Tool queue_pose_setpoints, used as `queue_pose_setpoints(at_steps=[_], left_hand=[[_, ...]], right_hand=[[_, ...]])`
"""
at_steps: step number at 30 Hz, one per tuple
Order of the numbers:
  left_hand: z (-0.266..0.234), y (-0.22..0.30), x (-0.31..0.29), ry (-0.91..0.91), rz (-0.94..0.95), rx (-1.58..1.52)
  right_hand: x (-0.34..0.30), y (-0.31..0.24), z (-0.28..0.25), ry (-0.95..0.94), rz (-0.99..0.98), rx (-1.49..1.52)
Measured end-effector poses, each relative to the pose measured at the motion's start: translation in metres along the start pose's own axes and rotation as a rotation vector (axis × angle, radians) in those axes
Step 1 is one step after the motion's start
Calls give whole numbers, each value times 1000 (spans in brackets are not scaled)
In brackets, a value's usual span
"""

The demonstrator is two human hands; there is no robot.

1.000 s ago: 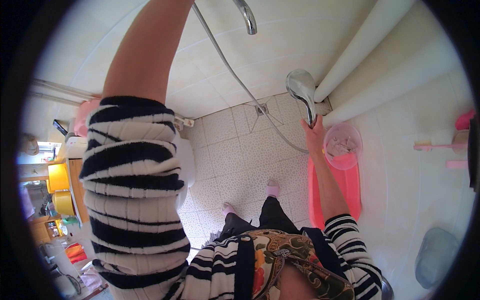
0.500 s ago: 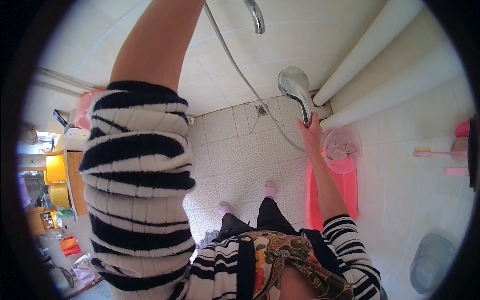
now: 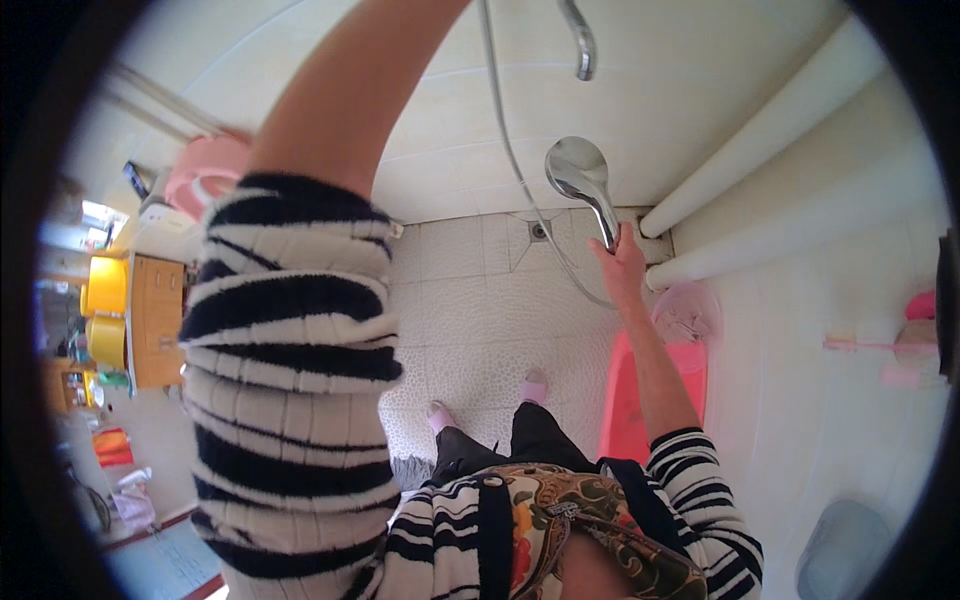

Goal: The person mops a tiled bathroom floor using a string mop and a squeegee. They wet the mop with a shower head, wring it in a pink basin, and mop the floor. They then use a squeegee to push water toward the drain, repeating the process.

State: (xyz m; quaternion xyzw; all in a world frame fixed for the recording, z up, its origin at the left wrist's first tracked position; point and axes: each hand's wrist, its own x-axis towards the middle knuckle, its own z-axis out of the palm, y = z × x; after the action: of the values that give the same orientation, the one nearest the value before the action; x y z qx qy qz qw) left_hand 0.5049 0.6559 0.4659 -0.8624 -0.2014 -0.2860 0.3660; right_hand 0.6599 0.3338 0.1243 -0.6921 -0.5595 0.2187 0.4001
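Observation:
My right hand (image 3: pixel 622 262) is closed round the handle of a chrome shower head (image 3: pixel 577 167), held out over the floor near the far wall. A grey flexible hose (image 3: pixel 508 140) hangs from the top edge of the view and curves down toward that hand. No water can be made out coming from the shower head. My left arm, its striped sleeve pushed up, reaches past the top edge, so the left hand is out of sight. Beyond the shower head, a curved chrome spout (image 3: pixel 583 50) comes down along the wall.
Beside my right forearm stand a pink tub (image 3: pixel 622 395) and a translucent pink bucket (image 3: pixel 690 305) with cloth-like items in it. White pipes (image 3: pixel 760 125) run along the right wall. A drain (image 3: pixel 540 232) lies in the tiled floor. At left are a pink basin (image 3: pixel 205 165) and a wooden cabinet (image 3: pixel 158 320).
The view has shifted slightly. Against the spout and drain, the shower head and my right hand have moved a little to the left. My left arm still reaches past the top edge.

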Motion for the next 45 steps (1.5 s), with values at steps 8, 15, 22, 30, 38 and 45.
queue_pose_setpoints(at_steps=[8,15,22,30,38,45], left_hand=[[-97,52,-279,99,-1265,-560],[-146,73,-517,875,-2334,-1182],[-221,12,-676,1397,-1862,-1499],[-293,29,-839,1275,-2441,-1239],[-264,56,-862,1245,-2720,-1013],[-248,59,-839,1866,-2618,-938]], right_hand=[[7,-82,42,-167,-111,-51],[-19,-236,160,-433,-365,33],[-96,-377,305,-683,-580,42],[-161,-447,444,-831,-705,-274],[-183,-454,516,-1039,-718,-553],[-181,-445,525,-1287,-697,-441]])
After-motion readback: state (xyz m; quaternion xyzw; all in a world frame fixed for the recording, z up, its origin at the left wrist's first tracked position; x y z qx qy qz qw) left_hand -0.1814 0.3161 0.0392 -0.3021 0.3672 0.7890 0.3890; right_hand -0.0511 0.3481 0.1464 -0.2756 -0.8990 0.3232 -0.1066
